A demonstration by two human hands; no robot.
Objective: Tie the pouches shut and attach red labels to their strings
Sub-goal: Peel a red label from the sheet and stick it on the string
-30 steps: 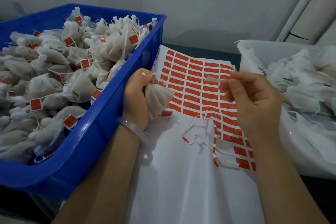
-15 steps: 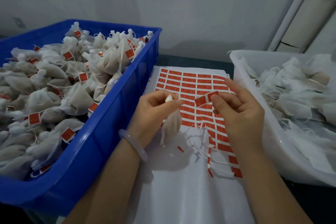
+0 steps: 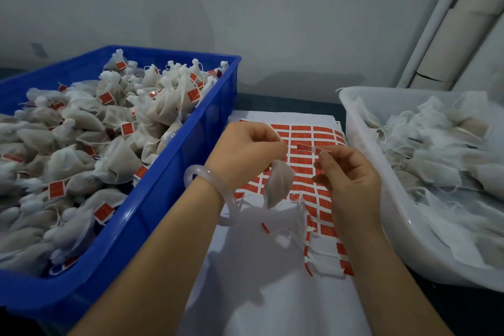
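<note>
A small white mesh pouch (image 3: pixel 278 183) hangs below my left hand (image 3: pixel 245 155), whose fingertips pinch its string above the sheet. My right hand (image 3: pixel 349 174) is close to the right of it and pinches a red label (image 3: pixel 306 147) held level between the two hands. Under both hands lies a sheet of red labels (image 3: pixel 313 169) on white backing paper, with peeled strips curling at its lower edge.
A blue crate (image 3: pixel 174 188) at the left is heaped with tied pouches bearing red labels. A white tub (image 3: pixel 381 191) at the right holds several loose pouches without labels. White paper (image 3: pixel 272 294) covers the table in front. A wall and pipe stand behind.
Both hands have risen and drawn together. The pouch now dangles from my left fingertips by its string, and the red label in my right hand has come up beside them.
</note>
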